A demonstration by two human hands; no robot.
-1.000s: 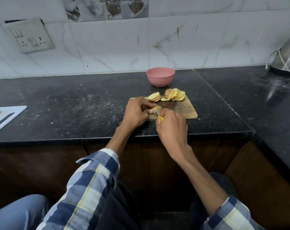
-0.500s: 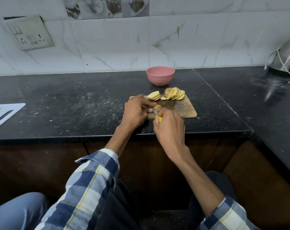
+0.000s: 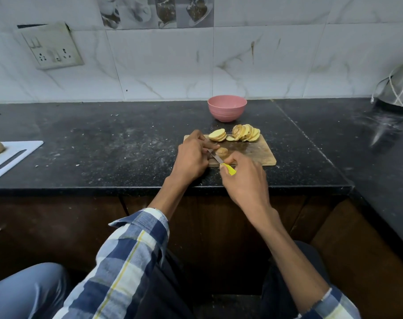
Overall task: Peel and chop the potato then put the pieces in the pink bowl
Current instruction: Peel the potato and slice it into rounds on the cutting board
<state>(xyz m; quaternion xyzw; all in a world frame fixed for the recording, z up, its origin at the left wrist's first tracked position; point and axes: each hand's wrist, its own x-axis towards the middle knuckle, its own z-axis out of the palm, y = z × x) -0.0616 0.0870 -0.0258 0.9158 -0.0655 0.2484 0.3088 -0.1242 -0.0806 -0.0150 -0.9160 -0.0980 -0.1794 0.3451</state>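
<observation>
Pinching the potato end (image 3: 221,151) on the board (image 3: 258,150) with the left hand (image 3: 191,157). Gripping the knife (image 3: 221,162) in the right hand (image 3: 244,180), blade lying beside that end. Slices (image 3: 237,134) sitting at the board's far edge, bowl (image 3: 227,108) resting beyond on the tabletop (image 3: 103,146).

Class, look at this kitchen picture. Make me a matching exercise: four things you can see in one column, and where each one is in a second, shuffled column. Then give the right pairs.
Things
1. pink bowl
2. potato slices
3. knife
4. white board

Places
A. in the right hand
B. far left of the counter
C. on the counter behind the wooden board
D. along the far edge of the wooden board

Pairs: 1-C, 2-D, 3-A, 4-B
</observation>
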